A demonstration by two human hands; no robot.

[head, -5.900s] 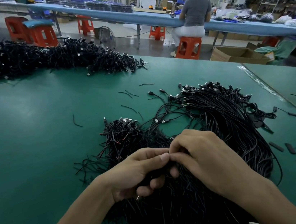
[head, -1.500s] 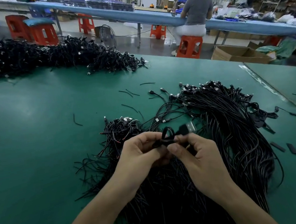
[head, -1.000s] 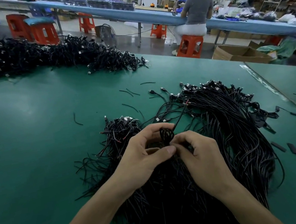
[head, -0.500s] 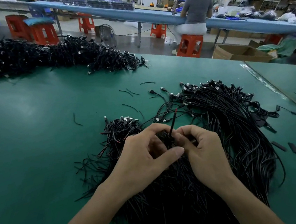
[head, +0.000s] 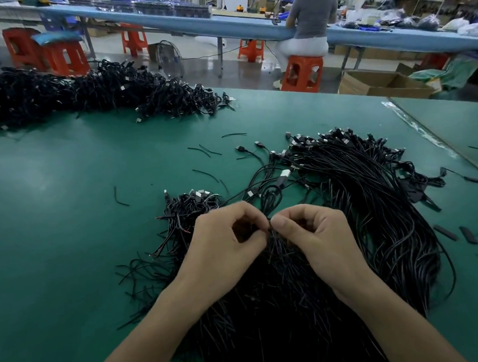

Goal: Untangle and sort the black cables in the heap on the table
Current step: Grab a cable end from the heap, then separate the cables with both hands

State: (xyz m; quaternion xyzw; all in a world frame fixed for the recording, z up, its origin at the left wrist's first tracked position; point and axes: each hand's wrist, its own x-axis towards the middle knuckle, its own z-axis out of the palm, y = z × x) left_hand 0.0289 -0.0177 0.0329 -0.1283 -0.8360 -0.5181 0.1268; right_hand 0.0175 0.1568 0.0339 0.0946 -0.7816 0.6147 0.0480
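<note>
Black thin cable, knotted tight moments ago, now opens into a loose loop; left hand and right hand grips both pinch it, nearly freed.

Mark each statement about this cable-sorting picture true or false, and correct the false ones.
1. The left hand and the right hand both pinch a cable over the near heap. True.
2. The table is red. False: the table is green.
3. A second heap of black cables lies at the table's far left. True.
4. The seated person behind faces the camera. False: the seated person's back is turned to it.
5. That person's stool is blue. False: the stool is orange.
</note>
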